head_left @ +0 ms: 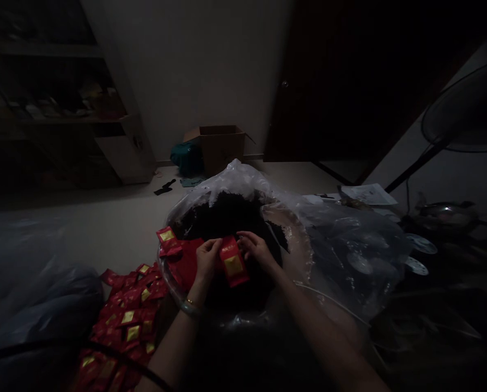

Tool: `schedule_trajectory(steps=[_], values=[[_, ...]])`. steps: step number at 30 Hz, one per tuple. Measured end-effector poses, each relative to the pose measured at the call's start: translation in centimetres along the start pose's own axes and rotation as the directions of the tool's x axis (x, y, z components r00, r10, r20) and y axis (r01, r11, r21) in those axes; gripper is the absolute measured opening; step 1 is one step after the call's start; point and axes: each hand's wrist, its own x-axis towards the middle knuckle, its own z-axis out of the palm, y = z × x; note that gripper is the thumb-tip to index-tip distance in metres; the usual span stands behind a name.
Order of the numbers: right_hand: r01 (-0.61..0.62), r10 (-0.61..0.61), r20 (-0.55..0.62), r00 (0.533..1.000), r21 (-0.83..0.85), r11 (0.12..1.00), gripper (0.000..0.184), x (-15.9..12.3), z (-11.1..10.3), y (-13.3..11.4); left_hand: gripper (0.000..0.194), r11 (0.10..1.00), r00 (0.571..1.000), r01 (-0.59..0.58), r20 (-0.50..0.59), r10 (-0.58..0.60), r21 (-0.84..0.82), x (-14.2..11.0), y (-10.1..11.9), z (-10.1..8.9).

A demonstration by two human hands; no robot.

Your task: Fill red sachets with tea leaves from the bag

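My left hand (pixel 207 259) and my right hand (pixel 256 247) both pinch the top of a small red packet with a gold label (pixel 232 263). They hold it over a large clear plastic bag (pixel 243 179) heaped with dark loose material (pixel 231 212). More red packets (pixel 174 247) rest on the bag's left rim beside my left hand. A bangle sits on my left wrist.
A pile of several red packets (pixel 125 321) lies on the floor at lower left. A cardboard box (pixel 221 144) stands by the far wall, shelves (pixel 55 109) at left, a fan (pixel 468 109) and kettle (pixel 448 215) at right. The room is dim.
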Motion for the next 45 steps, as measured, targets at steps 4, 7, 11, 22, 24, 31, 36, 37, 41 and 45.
schedule_trajectory(steps=[4, 7, 11, 22, 24, 31, 36, 37, 41, 45], values=[[-0.032, 0.032, -0.016, 0.999, -0.016, 0.999, 0.036, 0.4, 0.3, 0.1, 0.047, 0.990, 0.998, 0.019, -0.057, -0.027, -0.139, 0.6, -0.1, -0.4], [0.001, 0.008, -0.181, 0.983, 0.050, 0.999, 0.040, 1.6, 1.7, -0.7, 0.052, 0.966, 0.983, -0.041, -0.185, -0.008, -0.256, 1.2, -1.1, -0.9], [-0.010, 0.003, 0.032, 0.999, 0.210, 0.978, 0.049, 3.8, 4.9, -2.8, 0.041, 0.981, 0.973, -0.034, -0.232, -0.012, -0.192, 1.7, -2.5, -1.7], [0.028, 0.034, 0.124, 0.992, -0.466, 0.884, 0.026, 0.7, 5.7, 2.8, 0.028, 0.907, 0.891, -0.360, -0.370, 0.263, -0.220, 2.3, -3.7, -2.4], [0.047, 0.020, 0.118, 0.993, -0.533, 0.845, 0.029, 0.7, 6.3, 3.4, 0.028, 0.909, 0.894, -0.363, -0.352, 0.279, -0.203, 2.2, -3.9, -2.5], [0.039, -0.014, 0.063, 0.998, -0.418, 0.907, 0.012, 1.7, 6.2, 5.1, 0.029, 0.903, 0.826, -0.429, -0.411, 0.385, -0.015, 1.5, -3.2, -2.0], [0.074, -0.065, 0.040, 0.997, -0.318, 0.945, 0.025, 1.4, 4.2, 5.7, 0.051, 0.943, 0.898, -0.332, -0.301, 0.321, 0.017, 1.6, -2.7, -1.1], [0.088, -0.081, 0.036, 0.996, -0.314, 0.945, 0.024, 1.3, 3.8, 5.5, 0.049, 0.963, 0.938, -0.268, -0.228, 0.262, 0.006, 1.6, -2.7, -1.1], [0.215, -0.261, -0.063, 0.963, -0.401, 0.891, 0.045, 1.5, 2.5, 3.1, 0.034, 0.984, 0.987, -0.145, -0.053, 0.151, 0.107, 1.2, -2.7, -0.9], [0.469, -0.538, 0.174, 0.825, -0.742, 0.478, 0.054, 2.4, 1.4, 0.1, 0.029, 0.979, 0.990, -0.138, 0.016, 0.138, 0.147, 0.6, -2.5, -0.6]])
